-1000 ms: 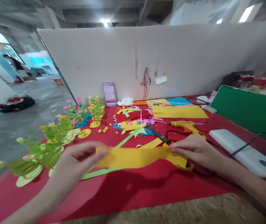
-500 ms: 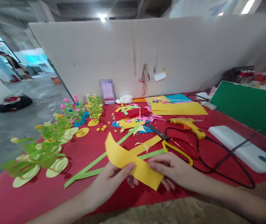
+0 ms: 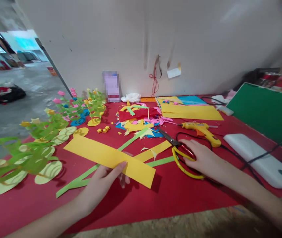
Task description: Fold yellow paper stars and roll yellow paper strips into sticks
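Note:
A yellow paper strip [image 3: 91,151] is pinched in my left hand [image 3: 106,178], thumb on top, held slanting above the red table. My right hand [image 3: 195,155] has its fingers at the red handle of a pair of scissors [image 3: 169,138]; the other handle is yellow. The scissors lie on the table, blades pointing to the paper scraps. Beneath the held strip are green paper strips [image 3: 79,181] and another yellow strip [image 3: 156,151], partly hidden.
Paper flowers on round bases [image 3: 49,172] line the left side. Paper scraps [image 3: 138,124] lie mid-table. A yellow glue gun [image 3: 202,130] with a black cable, a white power bank-like block [image 3: 260,160] and a green board [image 3: 267,112] are right. Yellow sheets [image 3: 193,112] lie behind.
My right hand has let go of the yellow paper strip and moved right to the scissors' handle. The left hand has shifted left, and the strip now lies flatter. The view has tilted down.

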`<state>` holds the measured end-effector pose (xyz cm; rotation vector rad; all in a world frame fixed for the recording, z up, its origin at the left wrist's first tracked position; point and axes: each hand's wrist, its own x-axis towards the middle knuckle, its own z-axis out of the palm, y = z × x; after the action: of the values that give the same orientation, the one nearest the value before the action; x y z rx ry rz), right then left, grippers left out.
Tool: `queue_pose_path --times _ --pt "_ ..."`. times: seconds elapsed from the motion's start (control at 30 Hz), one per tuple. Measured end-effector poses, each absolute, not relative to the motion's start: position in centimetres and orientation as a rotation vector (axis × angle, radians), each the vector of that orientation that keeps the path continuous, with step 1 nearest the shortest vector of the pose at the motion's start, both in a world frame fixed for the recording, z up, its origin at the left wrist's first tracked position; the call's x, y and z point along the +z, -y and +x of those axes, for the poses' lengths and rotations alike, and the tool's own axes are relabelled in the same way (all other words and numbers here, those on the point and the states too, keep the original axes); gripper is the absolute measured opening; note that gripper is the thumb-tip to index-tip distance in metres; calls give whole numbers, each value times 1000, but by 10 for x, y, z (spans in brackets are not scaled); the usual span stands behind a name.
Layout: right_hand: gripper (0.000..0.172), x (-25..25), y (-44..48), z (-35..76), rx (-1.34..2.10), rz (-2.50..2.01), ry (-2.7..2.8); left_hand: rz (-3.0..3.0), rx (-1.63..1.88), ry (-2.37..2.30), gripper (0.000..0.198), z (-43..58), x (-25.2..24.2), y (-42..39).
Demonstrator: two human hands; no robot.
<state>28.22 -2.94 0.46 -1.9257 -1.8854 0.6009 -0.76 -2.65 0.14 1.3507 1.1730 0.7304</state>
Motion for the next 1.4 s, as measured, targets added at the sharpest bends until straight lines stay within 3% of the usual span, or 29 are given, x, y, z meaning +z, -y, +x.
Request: queue_pose_path --times 0.23,0.33,0.47,0.57,0.67,0.93,1.4 --pt "42 43 33 300 885 -1798 1574 1160 806 -1057 30 -9 4 31" --pt "20 50 39 296 1162 -1653 1439 1098 858 -946 34 -7 7 28" --pt "35 52 47 274 1465 -1462 1365 1056 888 -909 31 -3 17 19" --pt "8 46 48 259 1676 -1223 1196 1052 971 -899 29 0 27 9" --pt "23 33 48 254 1903 -997 1090 1022 1039 -895 23 2 34 -1" --pt "36 29 57 266 2380 -685 960 927 1089 -915 26 -3 29 -18" --pt "35 32 57 266 2454 -697 960 1015 1110 -900 18 1 26 -15"
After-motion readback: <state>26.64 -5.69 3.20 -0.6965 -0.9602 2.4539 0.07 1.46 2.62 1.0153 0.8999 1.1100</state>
